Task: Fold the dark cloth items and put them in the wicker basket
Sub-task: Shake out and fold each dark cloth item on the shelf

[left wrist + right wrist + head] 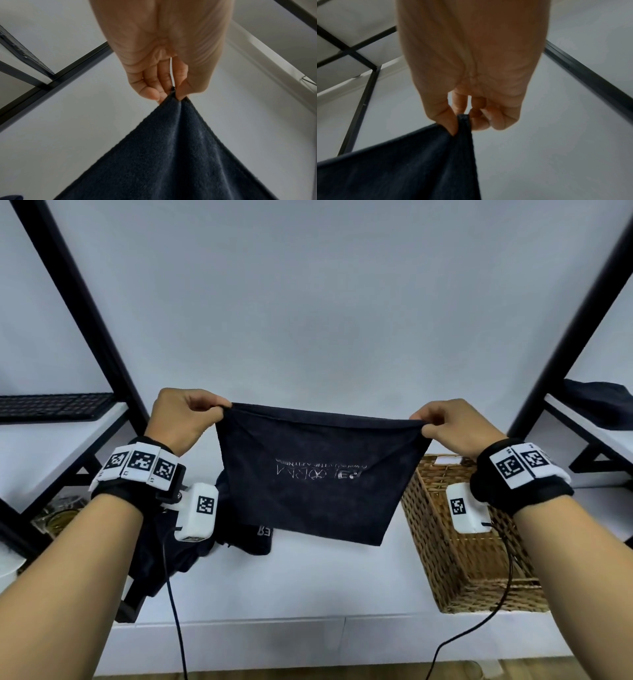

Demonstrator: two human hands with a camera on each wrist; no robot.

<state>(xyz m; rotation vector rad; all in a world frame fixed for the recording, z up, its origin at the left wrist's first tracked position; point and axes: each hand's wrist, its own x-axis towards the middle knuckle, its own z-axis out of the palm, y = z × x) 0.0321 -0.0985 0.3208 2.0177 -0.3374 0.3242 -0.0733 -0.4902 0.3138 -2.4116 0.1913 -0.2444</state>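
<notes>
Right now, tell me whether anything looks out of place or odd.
The held cloth hangs with its printed lettering upside down and mirrored. More dark cloths lie crumpled, unfolded, beside the left hand. The wicker basket looks empty. Nothing looks damaged.

White shelf (308,583): cloth pile (164,556), wicker basket (479,577)

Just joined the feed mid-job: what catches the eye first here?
A dark cloth with upside-down pale lettering hangs stretched in mid-air, its top corners pinched by the left hand and right hand. The wicker basket sits below on the right; more dark cloths are heaped lower left.
</notes>
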